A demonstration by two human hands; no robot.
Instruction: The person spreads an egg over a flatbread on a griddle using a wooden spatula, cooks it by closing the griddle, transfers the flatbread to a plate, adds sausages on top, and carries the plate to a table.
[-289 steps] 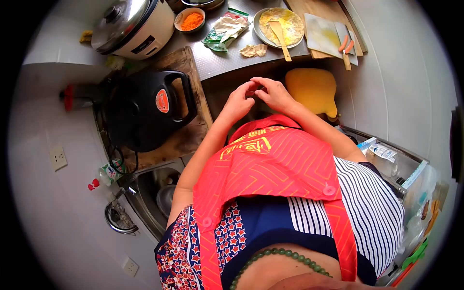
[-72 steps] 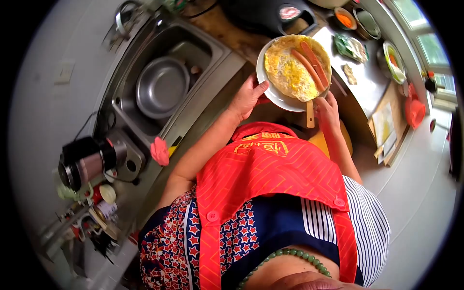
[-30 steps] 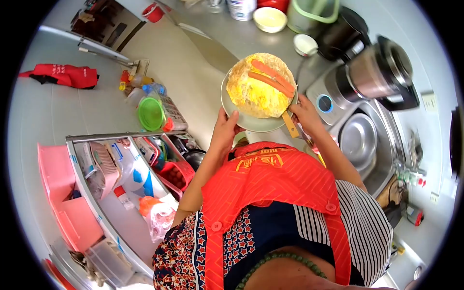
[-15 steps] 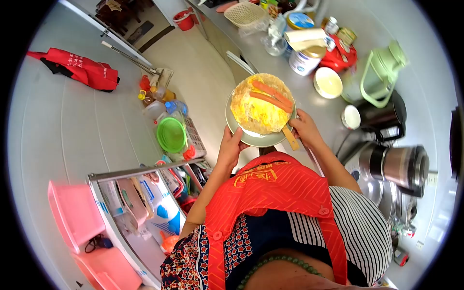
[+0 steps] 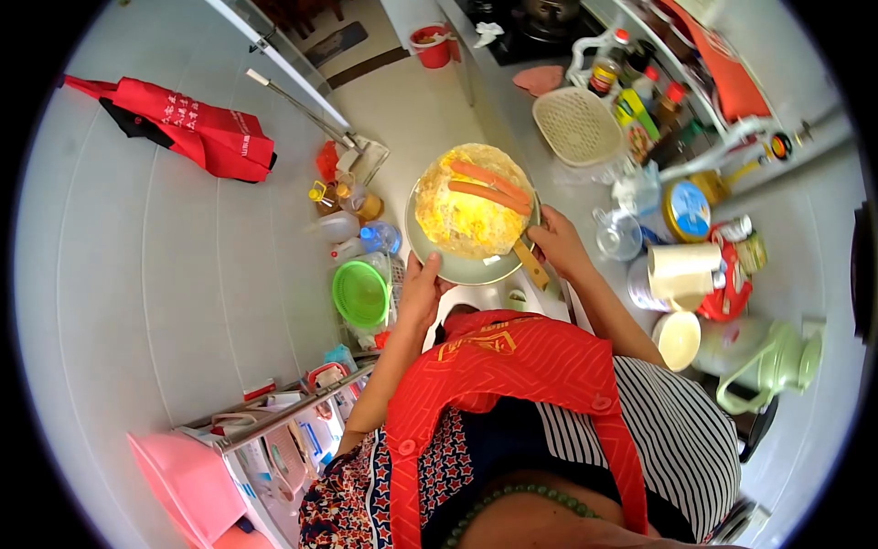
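In front of my chest, a pale grey-green plate [image 5: 468, 272] is held level by both hands. My left hand [image 5: 423, 287] grips its near left rim, thumb on top. My right hand [image 5: 557, 242] closes on the right rim, beside a flat wooden handle [image 5: 530, 264] that sticks out over the edge; its other end seems hidden under the food. On the plate lies a round pancake [image 5: 446, 234] with yellow egg on it. Two sausage pieces [image 5: 491, 189] rest side by side on its far right part.
To the right runs a counter with a cream basket [image 5: 577, 126], a clear jug [image 5: 618, 234], a cream bowl [image 5: 677, 340] and a green thermos [image 5: 777, 366]. A stove [image 5: 521, 32] is farther off. On the left stand bottles [image 5: 359, 199], a green basin [image 5: 360, 294] and a shelf rack [image 5: 274, 421].
The view has moved along the counter, so the stove and seasoning bottles now show and the steel appliance is out of sight. Both hands keep holding the plate, with the food unchanged.
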